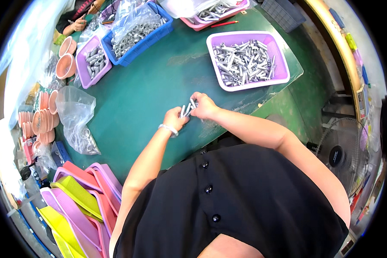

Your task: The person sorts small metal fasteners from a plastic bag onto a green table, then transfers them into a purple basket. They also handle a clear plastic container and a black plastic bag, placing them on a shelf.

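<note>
Over the green tabletop, close to its near edge, my two hands meet around several short silver metal tubes [185, 110]. My left hand [174, 118], with a pale bracelet at the wrist, is closed on some of them, their ends poking up past the fingers. My right hand [204, 106] pinches at least one more tube [193, 103] right beside these. How many each hand holds is partly hidden by the fingers. Beyond my right hand stands a lilac basket [211, 42] heaped with similar silver tubes [245, 62].
A blue crate [135, 56] of metal rings and a purple basket [82, 71] of grey parts stand far left. Nearer are a plastic bag [76, 107], stacked orange cups [41, 121] and piled colourful baskets [79, 193]. A fan [337, 155] is at right; another person's hand [78, 24] shows far left.
</note>
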Tool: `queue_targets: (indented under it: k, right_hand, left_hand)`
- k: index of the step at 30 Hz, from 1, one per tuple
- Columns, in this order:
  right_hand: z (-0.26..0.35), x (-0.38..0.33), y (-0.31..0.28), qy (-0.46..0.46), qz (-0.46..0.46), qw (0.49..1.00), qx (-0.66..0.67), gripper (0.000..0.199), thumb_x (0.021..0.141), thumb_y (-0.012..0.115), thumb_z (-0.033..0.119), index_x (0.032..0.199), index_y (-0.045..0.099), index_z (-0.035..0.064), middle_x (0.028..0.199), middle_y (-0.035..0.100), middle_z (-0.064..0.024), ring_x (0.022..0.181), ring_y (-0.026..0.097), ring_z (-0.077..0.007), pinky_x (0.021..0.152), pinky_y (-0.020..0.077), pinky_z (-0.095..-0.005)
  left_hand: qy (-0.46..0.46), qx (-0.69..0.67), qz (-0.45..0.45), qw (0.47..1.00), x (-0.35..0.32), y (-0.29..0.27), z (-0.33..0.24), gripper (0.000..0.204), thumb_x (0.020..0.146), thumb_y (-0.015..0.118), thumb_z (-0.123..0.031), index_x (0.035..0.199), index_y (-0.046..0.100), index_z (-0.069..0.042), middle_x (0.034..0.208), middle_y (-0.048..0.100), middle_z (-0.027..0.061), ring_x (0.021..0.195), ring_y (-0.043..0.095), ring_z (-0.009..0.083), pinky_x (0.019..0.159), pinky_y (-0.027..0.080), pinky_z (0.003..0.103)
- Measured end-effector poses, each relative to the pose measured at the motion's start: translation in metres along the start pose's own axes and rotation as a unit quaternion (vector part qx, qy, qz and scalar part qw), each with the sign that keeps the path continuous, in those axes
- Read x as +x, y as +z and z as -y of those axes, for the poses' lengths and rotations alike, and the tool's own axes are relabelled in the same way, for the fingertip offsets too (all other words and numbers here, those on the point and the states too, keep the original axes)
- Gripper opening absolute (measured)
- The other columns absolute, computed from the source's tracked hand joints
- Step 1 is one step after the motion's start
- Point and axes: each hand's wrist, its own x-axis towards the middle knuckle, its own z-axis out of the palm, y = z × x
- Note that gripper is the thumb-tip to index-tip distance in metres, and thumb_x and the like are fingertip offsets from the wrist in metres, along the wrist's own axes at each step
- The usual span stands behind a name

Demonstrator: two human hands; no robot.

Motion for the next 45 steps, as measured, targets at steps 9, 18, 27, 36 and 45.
queue_targets:
  k: [9, 18, 27, 36, 45]
  right_hand:
    - [0.001, -0.009, -0.154, -0.077, 0.021, 0.949, 0.305, 0.040, 0.064, 0.057, -0.004, 0.103, 0.053, 0.0048, 0.089, 0.055, -0.0040, 0.080, 0.052, -0.0126, 0.070, 0.0431, -0.0250]
    - [-0.070, -0.008, -0.286, -0.199, -0.231, 0.942, -0.143, 0.051, 0.069, 0.061, 0.008, 0.118, 0.049, 0.0031, 0.115, 0.051, -0.0220, 0.111, 0.047, -0.0361, 0.095, 0.0375, -0.0379]
    - [-0.006, 0.063, -0.236, -0.312, -0.007, 0.948, -0.071, 0.031, 0.073, 0.060, 0.014, 0.101, 0.059, 0.0000, 0.093, 0.061, -0.0200, 0.084, 0.060, -0.0343, 0.076, 0.0476, -0.0383]
    - [0.110, 0.205, -0.133, -0.433, -0.064, 0.889, -0.137, 0.026, 0.067, 0.050, 0.000, 0.089, 0.064, 0.0018, 0.084, 0.062, -0.0222, 0.081, 0.061, -0.0359, 0.077, 0.0472, -0.0406]
    - [0.152, 0.313, -0.107, -0.275, -0.108, 0.865, -0.406, 0.018, 0.075, 0.051, 0.007, 0.086, 0.065, 0.0015, 0.091, 0.063, -0.0192, 0.089, 0.061, -0.0321, 0.077, 0.0472, -0.0412]
  left_hand:
    - [0.003, -0.212, -0.018, 0.977, 0.032, 0.019, -0.154, 0.014, 0.078, 0.061, -0.008, 0.088, 0.052, -0.001, 0.065, 0.055, 0.0025, 0.049, 0.050, 0.0088, 0.045, 0.040, 0.023]
    - [0.107, 0.133, -0.309, 0.936, 0.041, 0.052, -0.169, 0.047, 0.072, 0.066, -0.020, 0.110, 0.047, 0.000, 0.107, 0.050, 0.0198, 0.100, 0.049, 0.0352, 0.085, 0.042, 0.039]
    - [-0.204, 0.193, -0.199, 0.939, -0.018, 0.110, -0.048, 0.054, 0.070, 0.067, -0.020, 0.114, 0.038, -0.006, 0.096, 0.054, 0.0231, 0.083, 0.058, 0.0383, 0.073, 0.048, 0.043]
    - [-0.056, -0.144, -0.317, 0.936, 0.027, 0.072, -0.133, 0.033, 0.072, 0.068, -0.013, 0.099, 0.051, -0.005, 0.063, 0.054, 0.0040, 0.054, 0.051, 0.0121, 0.052, 0.044, 0.028]
    - [0.143, -0.190, -0.212, 0.948, 0.040, 0.052, -0.162, 0.038, 0.078, 0.065, -0.014, 0.109, 0.048, 0.000, 0.085, 0.055, 0.0106, 0.064, 0.056, 0.0155, 0.058, 0.047, 0.027]
